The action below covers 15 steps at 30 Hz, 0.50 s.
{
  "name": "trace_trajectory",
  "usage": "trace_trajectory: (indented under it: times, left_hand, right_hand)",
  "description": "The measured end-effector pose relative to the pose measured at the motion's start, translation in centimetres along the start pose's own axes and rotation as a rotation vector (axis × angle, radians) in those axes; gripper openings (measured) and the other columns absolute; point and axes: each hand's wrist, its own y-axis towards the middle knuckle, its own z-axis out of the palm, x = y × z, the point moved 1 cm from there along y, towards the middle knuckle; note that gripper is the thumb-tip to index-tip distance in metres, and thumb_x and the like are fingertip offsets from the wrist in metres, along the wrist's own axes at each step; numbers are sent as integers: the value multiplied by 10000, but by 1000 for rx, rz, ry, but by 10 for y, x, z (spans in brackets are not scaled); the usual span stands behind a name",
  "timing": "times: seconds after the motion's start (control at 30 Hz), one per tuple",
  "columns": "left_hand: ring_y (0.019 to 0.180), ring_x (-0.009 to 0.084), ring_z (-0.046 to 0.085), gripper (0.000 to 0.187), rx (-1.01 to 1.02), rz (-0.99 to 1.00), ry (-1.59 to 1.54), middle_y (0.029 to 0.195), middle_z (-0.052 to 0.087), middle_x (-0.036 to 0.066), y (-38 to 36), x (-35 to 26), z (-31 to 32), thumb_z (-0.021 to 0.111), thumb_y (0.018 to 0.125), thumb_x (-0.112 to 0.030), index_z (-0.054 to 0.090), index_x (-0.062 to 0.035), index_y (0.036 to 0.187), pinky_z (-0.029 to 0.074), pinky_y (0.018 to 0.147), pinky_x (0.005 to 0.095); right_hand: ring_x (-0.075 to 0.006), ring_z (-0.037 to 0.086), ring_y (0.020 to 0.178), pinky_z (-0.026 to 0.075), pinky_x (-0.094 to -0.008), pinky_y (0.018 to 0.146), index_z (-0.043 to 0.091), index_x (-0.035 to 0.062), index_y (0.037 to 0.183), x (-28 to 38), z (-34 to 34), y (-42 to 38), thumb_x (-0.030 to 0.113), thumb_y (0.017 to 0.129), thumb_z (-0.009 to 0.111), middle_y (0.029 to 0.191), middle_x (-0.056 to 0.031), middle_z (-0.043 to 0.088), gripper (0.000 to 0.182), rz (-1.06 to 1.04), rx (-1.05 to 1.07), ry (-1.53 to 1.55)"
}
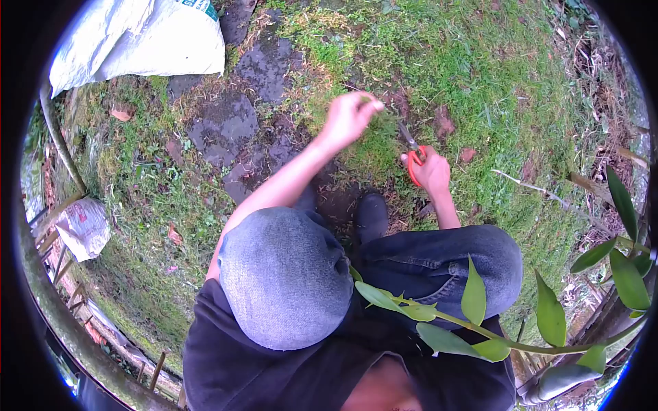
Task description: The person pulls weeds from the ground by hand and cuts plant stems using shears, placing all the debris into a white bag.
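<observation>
One broad spread of grass (480, 82) is lying all around the scissors (412, 142). Below them, a person in a dark top (253, 370) and jeans (284, 281) is squatting, the left knee covering most of the foot beneath it. Far up and left of the scissors, a white sack (164, 48) is running out of view; its green label (200, 7) is showing white capitals, but the edge is cutting them off, leaving no whole word readable. Below and right of the scissors, a leafy branch (528, 347) is hiding part of the jeans. Far left of them, a smaller bag (83, 229) is bearing faint red print, too small to read. Just up and left of the scissors, the left hand (349, 120) is holding thumb and fingertips close together; it is blurring, so I cannot tell whether anything is between them. The right hand (433, 172) is gripping the scissors, partly hiding their orange handles. Below and left of these, a dark boot (372, 216) is resting on the ground. The blades are pointing up and left, their tips blending into the greenery.
</observation>
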Motion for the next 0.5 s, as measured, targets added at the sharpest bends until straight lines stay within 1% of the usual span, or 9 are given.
trace_trajectory:
  times: [0.03,0.1,0.13,0.17,0.2,0.3,0.37,0.43,0.5]
  left_hand:
    - [745,109,666,177,-104,39,-83,836,753,50,10,16,-7,702,965,-242,771,-79,977,534,713,312]
    - [793,104,672,194,-56,-58,-65,928,758,54,19,19,-37,667,993,-245,753,-71,1002,547,733,298]
    - [834,115,680,207,-63,-73,-223,981,752,59,23,29,-43,645,1008,-245,733,-58,1023,558,745,293]
    - [875,125,687,220,-68,-88,-382,1033,746,64,25,38,-46,622,1023,-245,713,-46,1044,569,756,288]
    - [956,169,701,228,-38,-137,-467,1095,722,81,22,38,-52,577,1047,-232,658,-23,1089,600,774,298]
    - [924,202,721,194,-62,-242,-689,1092,719,125,16,42,-59,559,1046,-160,640,6,1105,619,720,302]
    - [956,230,727,209,-72,-248,-722,1092,709,139,13,44,-66,549,1052,-175,612,13,1119,640,725,324]
    - [956,234,729,216,-97,-272,-771,1093,706,142,8,40,-74,546,1054,-181,606,15,1122,644,739,331]
    - [988,255,723,230,-78,-243,-811,1124,691,158,6,37,-85,532,1060,-189,588,17,1145,647,771,366]
  right_hand:
    - [-394,704,751,538,-490,707,650,3,960,-2,-3,0,586,786,777,754,-207,692,622,30,2,22]
    - [-402,700,757,531,-488,723,649,11,902,-8,-5,0,623,767,775,756,-209,692,639,89,11,67]
    - [-313,670,750,521,-438,724,639,4,989,-9,-3,3,634,759,783,786,-151,669,685,105,48,70]
    - [-312,662,735,517,-436,717,635,4,974,-4,-6,4,631,760,783,776,-147,664,678,89,38,121]
    - [-311,653,721,512,-434,710,631,4,958,3,-12,5,629,762,783,766,-144,660,672,71,29,172]
    - [-297,626,676,498,-420,687,593,16,857,16,-16,15,601,765,796,722,-132,633,626,6,7,276]
    - [-293,626,672,496,-418,681,577,21,825,22,-16,25,579,765,807,711,-132,627,607,-41,7,309]
    - [-308,635,672,500,-426,678,566,33,844,36,-26,29,551,751,833,713,-120,631,589,-139,-38,279]
    - [-316,640,674,505,-429,681,572,38,866,53,-35,33,546,743,843,718,-114,637,589,-231,-68,259]
